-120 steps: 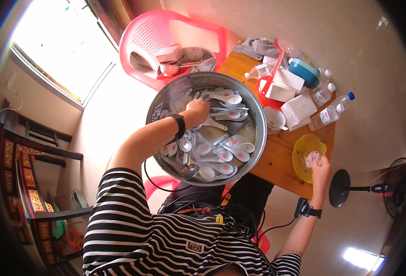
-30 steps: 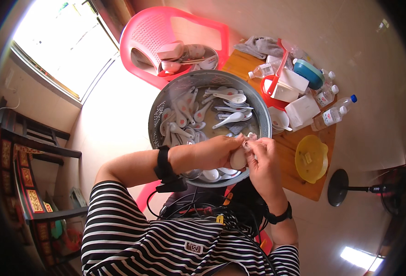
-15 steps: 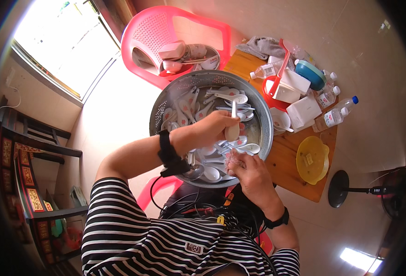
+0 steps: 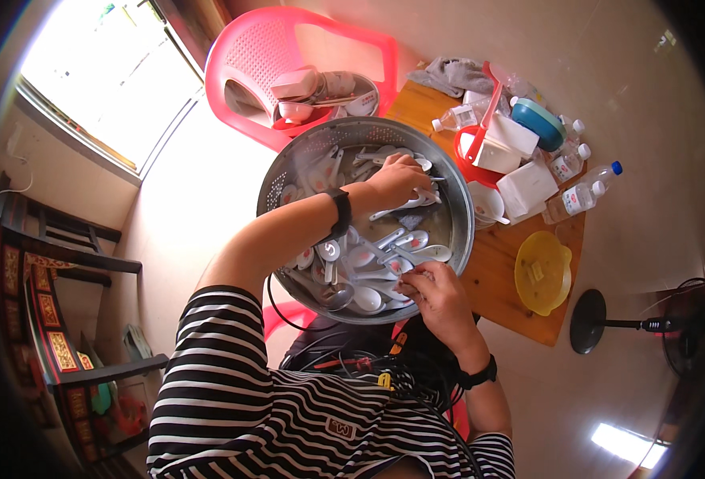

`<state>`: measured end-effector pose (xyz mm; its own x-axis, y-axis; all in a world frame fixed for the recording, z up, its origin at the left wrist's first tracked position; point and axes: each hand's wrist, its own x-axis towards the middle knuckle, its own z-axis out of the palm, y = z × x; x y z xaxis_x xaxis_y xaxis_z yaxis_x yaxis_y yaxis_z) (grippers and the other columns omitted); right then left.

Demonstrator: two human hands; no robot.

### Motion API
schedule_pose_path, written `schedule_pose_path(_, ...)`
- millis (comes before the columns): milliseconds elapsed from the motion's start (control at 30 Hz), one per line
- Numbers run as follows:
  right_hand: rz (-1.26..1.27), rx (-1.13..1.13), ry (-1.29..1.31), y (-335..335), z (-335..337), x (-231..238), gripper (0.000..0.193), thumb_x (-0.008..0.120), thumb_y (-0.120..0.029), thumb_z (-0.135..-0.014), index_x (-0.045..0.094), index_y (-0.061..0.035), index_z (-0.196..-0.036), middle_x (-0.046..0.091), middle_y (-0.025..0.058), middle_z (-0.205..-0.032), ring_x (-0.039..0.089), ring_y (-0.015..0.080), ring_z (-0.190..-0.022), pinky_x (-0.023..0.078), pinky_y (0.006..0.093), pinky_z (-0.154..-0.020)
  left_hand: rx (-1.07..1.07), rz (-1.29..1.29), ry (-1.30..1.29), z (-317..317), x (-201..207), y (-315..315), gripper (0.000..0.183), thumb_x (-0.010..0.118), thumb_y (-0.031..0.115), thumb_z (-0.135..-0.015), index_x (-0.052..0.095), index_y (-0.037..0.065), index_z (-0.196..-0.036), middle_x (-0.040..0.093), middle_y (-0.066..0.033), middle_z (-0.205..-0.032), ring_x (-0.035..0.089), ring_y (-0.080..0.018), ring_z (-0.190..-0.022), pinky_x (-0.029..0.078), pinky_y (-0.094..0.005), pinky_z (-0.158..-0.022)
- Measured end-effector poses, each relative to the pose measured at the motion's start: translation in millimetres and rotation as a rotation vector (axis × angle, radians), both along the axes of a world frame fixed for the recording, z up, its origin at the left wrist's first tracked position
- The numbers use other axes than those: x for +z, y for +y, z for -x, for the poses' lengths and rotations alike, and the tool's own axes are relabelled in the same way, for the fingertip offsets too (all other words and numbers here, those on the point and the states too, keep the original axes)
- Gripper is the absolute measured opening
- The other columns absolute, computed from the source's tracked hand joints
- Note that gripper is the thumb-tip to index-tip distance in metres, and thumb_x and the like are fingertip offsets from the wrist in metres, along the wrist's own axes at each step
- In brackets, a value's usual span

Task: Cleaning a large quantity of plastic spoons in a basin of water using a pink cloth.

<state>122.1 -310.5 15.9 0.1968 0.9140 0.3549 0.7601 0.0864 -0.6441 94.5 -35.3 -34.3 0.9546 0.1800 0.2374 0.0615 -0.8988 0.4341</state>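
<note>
A large grey metal basin with a perforated inner rim holds many white soup spoons, some with red flower prints, lying in water. My left hand reaches over the far right part of the pile. Its fingers curl down onto a white spoon; the fingertips are partly hidden. Over the near right rim, my right hand is closed in a pinch on a crumpled, translucent pinkish scrubber, mostly covered by the fingers. A metal spoon lies near the basin's front edge.
Right of the basin, a wooden table carries a yellow bowl, plastic bottles, white boxes, a red-handled strainer and a grey cloth. Behind stands a pink chair with stacked dishes. Black cables cross my lap.
My left hand has moved up and right, from holding a spoon over the basin's middle to the far right spoons. My right hand stays near the rim; its scrubber shows less.
</note>
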Motion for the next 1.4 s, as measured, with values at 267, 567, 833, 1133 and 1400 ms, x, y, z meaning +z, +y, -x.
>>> schedule_pose_path(267, 0.027, -0.007, -0.058, 0, 0, 0, 0.021, 0.077, 0.000, -0.076, 0.074, -0.0041, -0.097, 0.062, 0.0094, -0.101, 0.064, 0.0293, -0.091, 0.054, 0.0394, -0.077, -0.184, -0.198, -0.011, 9, -14, 10, 0.022, 0.069, 0.012, -0.077, 0.070, 0.020, -0.097, 0.067, -0.0001, -0.102, 0.053, -0.0250, -0.119, 0.034, -0.0499, -0.110)
schedule_pose_path(567, 0.028, -0.011, -0.033, -1, 0, -2, 0.026, 0.076, 0.001, -0.073, 0.072, -0.0057, -0.098, 0.061, 0.0119, -0.101, 0.062, 0.0326, -0.091, 0.052, 0.0424, -0.079, -0.322, -0.287, -0.046, 1, 3, -7, 0.015, 0.061, 0.011, -0.082, 0.065, 0.013, -0.096, 0.067, -0.0070, -0.108, 0.059, -0.0291, -0.115, 0.040, -0.0451, -0.109)
schedule_pose_path(833, 0.030, -0.006, -0.011, -1, 2, 1, 0.027, 0.074, 0.004, -0.072, 0.072, -0.0048, -0.098, 0.061, 0.0120, -0.102, 0.062, 0.0327, -0.092, 0.052, 0.0427, -0.079, -0.307, -0.240, -0.074, 1, -6, 4, 0.023, 0.058, 0.008, -0.085, 0.063, 0.011, -0.107, 0.065, -0.0088, -0.119, 0.055, -0.0326, -0.126, 0.047, -0.0418, -0.103)
schedule_pose_path(1133, 0.045, -0.011, -0.015, -3, 0, -6, 0.030, 0.073, 0.005, -0.072, 0.071, -0.0052, -0.100, 0.060, 0.0111, -0.104, 0.062, 0.0321, -0.097, 0.051, 0.0424, -0.083, 0.283, 0.059, 0.337, 62, 21, -43, 0.023, 0.061, 0.018, -0.089, 0.064, 0.005, -0.107, 0.065, -0.0181, -0.116, 0.060, -0.0348, -0.115, 0.047, -0.0434, -0.100)
schedule_pose_path(1400, 0.058, -0.003, -0.026, -3, 0, -3, 0.031, 0.073, 0.005, -0.071, 0.071, -0.0059, -0.100, 0.061, 0.0112, -0.106, 0.062, 0.0316, -0.099, 0.052, 0.0413, -0.085, 0.052, -0.139, 0.573, 94, -7, -55, 0.025, 0.071, 0.027, -0.083, 0.072, 0.009, -0.100, 0.069, -0.0147, -0.104, 0.064, -0.0353, -0.104, 0.051, -0.0432, -0.093)
